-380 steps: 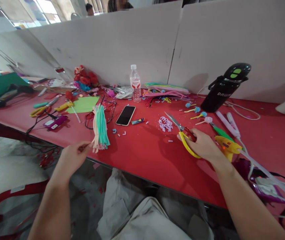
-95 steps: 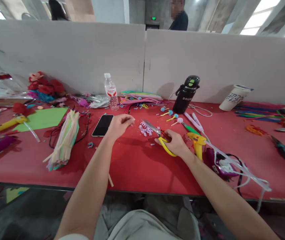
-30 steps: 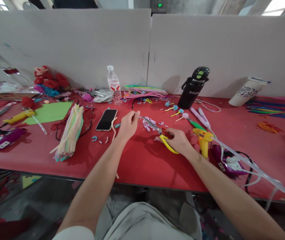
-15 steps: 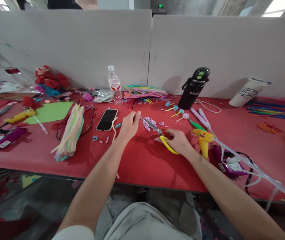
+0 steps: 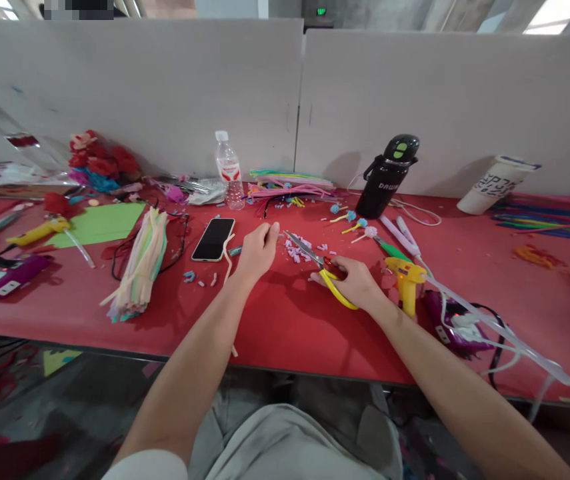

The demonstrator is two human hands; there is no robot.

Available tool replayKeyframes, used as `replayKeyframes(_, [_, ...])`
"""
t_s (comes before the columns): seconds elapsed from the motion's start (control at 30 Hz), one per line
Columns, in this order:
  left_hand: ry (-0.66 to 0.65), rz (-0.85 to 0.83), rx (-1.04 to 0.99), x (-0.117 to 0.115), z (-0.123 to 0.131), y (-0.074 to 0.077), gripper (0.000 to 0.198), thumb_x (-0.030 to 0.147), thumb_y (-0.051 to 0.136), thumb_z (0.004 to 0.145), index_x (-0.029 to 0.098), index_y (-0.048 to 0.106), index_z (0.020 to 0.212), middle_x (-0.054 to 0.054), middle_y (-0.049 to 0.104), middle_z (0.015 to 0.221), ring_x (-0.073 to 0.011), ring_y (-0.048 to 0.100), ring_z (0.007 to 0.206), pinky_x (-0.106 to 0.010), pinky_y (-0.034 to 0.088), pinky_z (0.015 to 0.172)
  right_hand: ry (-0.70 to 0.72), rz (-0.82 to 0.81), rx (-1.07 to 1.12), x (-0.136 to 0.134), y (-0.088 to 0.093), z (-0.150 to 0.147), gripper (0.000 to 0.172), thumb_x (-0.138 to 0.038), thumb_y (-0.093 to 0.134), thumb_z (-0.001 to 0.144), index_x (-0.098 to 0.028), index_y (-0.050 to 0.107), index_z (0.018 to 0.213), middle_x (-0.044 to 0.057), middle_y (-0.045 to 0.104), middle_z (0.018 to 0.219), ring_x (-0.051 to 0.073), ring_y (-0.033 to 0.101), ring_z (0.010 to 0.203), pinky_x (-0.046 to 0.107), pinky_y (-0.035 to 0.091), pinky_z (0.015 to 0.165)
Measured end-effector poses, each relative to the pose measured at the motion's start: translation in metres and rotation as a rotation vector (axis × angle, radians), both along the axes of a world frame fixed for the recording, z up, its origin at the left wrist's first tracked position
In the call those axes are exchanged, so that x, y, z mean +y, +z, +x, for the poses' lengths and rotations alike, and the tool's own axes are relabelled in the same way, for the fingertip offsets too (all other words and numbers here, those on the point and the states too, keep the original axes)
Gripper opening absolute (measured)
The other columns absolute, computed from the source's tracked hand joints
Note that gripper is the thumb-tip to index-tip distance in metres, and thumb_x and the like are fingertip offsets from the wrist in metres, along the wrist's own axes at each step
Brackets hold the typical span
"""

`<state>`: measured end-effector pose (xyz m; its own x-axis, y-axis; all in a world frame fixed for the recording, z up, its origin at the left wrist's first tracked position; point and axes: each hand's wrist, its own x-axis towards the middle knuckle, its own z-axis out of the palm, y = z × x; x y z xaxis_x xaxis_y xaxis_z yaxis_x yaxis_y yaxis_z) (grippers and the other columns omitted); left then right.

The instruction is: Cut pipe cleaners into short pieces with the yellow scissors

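Note:
My right hand (image 5: pixel 352 280) is closed around the yellow and red handles of a pair of scissors (image 5: pixel 332 275). Their blades point up and left, and the tips lie a little apart from my left hand (image 5: pixel 261 248). That hand is pinched shut, thumb against fingers; whatever sits in the pinch is too small to make out. Under the blades lies a pile of short lilac cut pieces (image 5: pixel 298 251). A cream fuzzy stem (image 5: pixel 227 260) runs beside the phone (image 5: pixel 213 240) and passes beneath my left forearm.
Left of the phone lies a bundle of pale fuzzy stems (image 5: pixel 139 267). A yellow glue gun (image 5: pixel 407 280) stands right of my right hand, near a purple box (image 5: pixel 455 323). Behind are a water bottle (image 5: pixel 229 170), a black flask (image 5: pixel 387 177) and small pompom-headed stems (image 5: pixel 359 225).
The scissor tips have drawn slightly away from my left fingertips, and the blades look a little more closed or turned. Both hands stay almost in place.

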<state>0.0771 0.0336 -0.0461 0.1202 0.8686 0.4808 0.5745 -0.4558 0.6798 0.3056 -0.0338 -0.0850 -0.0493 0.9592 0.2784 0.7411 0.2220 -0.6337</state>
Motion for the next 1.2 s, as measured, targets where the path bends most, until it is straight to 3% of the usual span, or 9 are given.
replayKeyframes(0.9, [0.023, 0.022, 0.032, -0.0009, 0.0005, 0.0006, 0.043, 0.045, 0.036, 0.096, 0.019, 0.029, 0.063, 0.003, 0.033, 0.056, -0.0095, 0.034, 0.054, -0.028, 0.022, 0.056, -0.006, -0.024, 0.032, 0.0011, -0.0034, 0.0022, 0.05, -0.065, 0.067, 0.069, -0.02, 0.044, 0.064, -0.004, 0.041, 0.058, 0.01, 0.031, 0.054, 0.024, 0.026, 0.049])
replayKeyframes(1.2, [0.028, 0.017, 0.065, -0.001, 0.0007, 0.0012, 0.042, 0.044, 0.034, 0.097, 0.019, 0.031, 0.063, 0.003, 0.038, 0.057, -0.01, 0.035, 0.055, -0.029, 0.023, 0.057, 0.002, -0.033, 0.04, 0.0022, -0.0084, 0.0031, 0.048, -0.063, 0.067, 0.069, -0.02, 0.047, 0.066, -0.002, 0.044, 0.059, 0.011, 0.034, 0.055, 0.024, 0.027, 0.049])
